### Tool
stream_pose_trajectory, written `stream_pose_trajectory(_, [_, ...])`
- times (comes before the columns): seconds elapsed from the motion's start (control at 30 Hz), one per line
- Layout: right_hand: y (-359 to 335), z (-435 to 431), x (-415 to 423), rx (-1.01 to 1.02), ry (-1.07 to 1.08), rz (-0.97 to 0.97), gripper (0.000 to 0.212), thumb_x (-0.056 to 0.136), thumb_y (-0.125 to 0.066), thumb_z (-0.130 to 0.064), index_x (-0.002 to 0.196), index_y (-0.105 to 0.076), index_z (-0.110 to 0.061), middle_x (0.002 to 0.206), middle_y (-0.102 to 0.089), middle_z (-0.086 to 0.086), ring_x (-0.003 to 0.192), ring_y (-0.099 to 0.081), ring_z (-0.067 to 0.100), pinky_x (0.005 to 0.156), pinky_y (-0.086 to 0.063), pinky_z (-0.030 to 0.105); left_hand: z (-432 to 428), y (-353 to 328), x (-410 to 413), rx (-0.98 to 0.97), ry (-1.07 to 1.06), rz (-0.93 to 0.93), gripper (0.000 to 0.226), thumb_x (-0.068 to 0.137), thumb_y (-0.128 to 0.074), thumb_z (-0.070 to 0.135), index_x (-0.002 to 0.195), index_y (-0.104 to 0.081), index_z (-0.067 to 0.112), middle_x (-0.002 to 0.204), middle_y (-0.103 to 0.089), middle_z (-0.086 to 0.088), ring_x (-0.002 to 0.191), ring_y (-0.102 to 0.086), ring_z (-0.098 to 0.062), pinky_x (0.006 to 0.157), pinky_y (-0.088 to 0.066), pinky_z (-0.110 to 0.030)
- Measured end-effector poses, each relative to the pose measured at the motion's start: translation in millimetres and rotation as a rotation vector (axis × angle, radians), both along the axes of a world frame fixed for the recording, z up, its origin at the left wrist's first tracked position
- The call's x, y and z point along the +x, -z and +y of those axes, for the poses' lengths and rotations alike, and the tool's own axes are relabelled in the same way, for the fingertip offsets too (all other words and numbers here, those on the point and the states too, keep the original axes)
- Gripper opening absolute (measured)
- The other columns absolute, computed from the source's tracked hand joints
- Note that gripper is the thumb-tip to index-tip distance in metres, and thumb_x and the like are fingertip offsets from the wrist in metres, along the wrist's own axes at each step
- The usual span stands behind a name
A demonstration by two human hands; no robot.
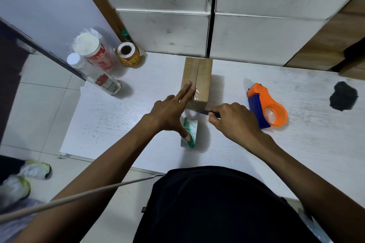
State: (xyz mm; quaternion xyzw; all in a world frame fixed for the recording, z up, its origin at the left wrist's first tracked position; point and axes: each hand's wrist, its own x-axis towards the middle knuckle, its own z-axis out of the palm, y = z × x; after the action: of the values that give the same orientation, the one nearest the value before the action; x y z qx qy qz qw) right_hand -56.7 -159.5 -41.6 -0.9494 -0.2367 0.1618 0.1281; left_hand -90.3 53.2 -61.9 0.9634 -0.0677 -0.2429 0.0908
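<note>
The left hand (167, 113) pressed straight fingers on the closed cardboard box (199, 79) at mid-table, its contents hidden. The right hand (235, 122) gripped a blue cutter (205, 112) at the box's near corner. Far left, paper cups (94, 53) sat stacked in a plastic sleeve.

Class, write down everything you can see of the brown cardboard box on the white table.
The cardboard box is small, brown and oblong, lying flat on the white table, its far end near the grey cabinets. Its top flaps are closed, meeting in a lengthwise seam. Glossy clear tape covers the seam's near end. The left hand presses straight fingers on its top. The right hand holds a dark blue tool with its tip at the box's near right bottom corner.
</note>
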Motion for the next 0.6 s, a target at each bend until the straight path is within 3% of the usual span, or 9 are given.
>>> stream_pose_trajectory(0.2, [13.6, -33.2, -1.1, -0.081, 0.068, 0.03, 0.032, 0.094, -0.049, -0.036, 0.083, -0.073, -0.018, 0.063, -0.062, 0.002, 0.062, -0.061, 0.025, 0.045, -0.029, 0.026, -1.0, 3.0, -0.4, -0.015, -0.004, 0.016, 0.168, 0.037, -0.093, 0.064, 0.155, 0.021, 0.028, 0.162, 0.032, 0.015, 0.141, -0.04, -0.038, 0.08, -0.056, -0.049])
stream_pose_trajectory(0.33, [8.3, -47.9, -10.0, 0.021, 0.154, 0.074, 0.024, 0.096, -0.053, -0.033, 0.098, -0.074, -0.022, 0.074, -0.073, -0.002, 0.068, -0.065, 0.021, 0.051, -0.045, 0.029, 0.2, 4.3, -0.8, -0.069, 0.001, 0.005, 0.165, 0.041, -0.093, 0.064, 0.155, 0.02, 0.027, 0.162, 0.032, 0.014, 0.13, -0.053, -0.034, 0.074, -0.055, -0.041])
stream_pose_trajectory(0.43, [14.8, -60.5, -13.1, 0.151, 0.277, 0.151, 0.023, 0.098, -0.052, -0.031, 0.105, -0.071, -0.02, 0.069, -0.07, -0.002, 0.065, -0.066, 0.023, 0.055, -0.05, 0.038, 3.2, 7.8, -5.4, -0.172, -0.032, -0.031, 0.163, 0.045, -0.093, 0.061, 0.155, 0.023, 0.027, 0.161, 0.034, 0.013, 0.135, -0.049, -0.032, 0.07, -0.055, -0.04])
stream_pose_trajectory(0.53, [31.8, -74.4, -16.4, 0.196, 0.331, 0.14, 0.027, 0.102, -0.047, -0.03, 0.092, -0.064, -0.012, 0.057, -0.058, 0.003, 0.054, -0.057, 0.024, 0.048, -0.04, 0.037, 5.5, 11.6, -17.1, -0.236, -0.084, -0.11, 0.164, 0.043, -0.092, 0.064, 0.155, 0.021, 0.025, 0.161, 0.035, 0.01, 0.125, -0.056, -0.034, 0.062, -0.047, -0.032])
stream_pose_trajectory(0.6, [43.4, -81.3, -19.0, 0.169, 0.359, 0.125, 0.027, 0.103, -0.045, -0.029, 0.088, -0.055, -0.009, 0.057, -0.053, 0.004, 0.053, -0.055, 0.026, 0.047, -0.034, 0.034, 6.1, 12.4, -27.3, -0.242, -0.107, -0.149, 0.162, 0.043, -0.091, 0.066, 0.157, 0.017, 0.025, 0.163, 0.031, 0.008, 0.113, -0.061, -0.036, 0.061, -0.05, -0.034])
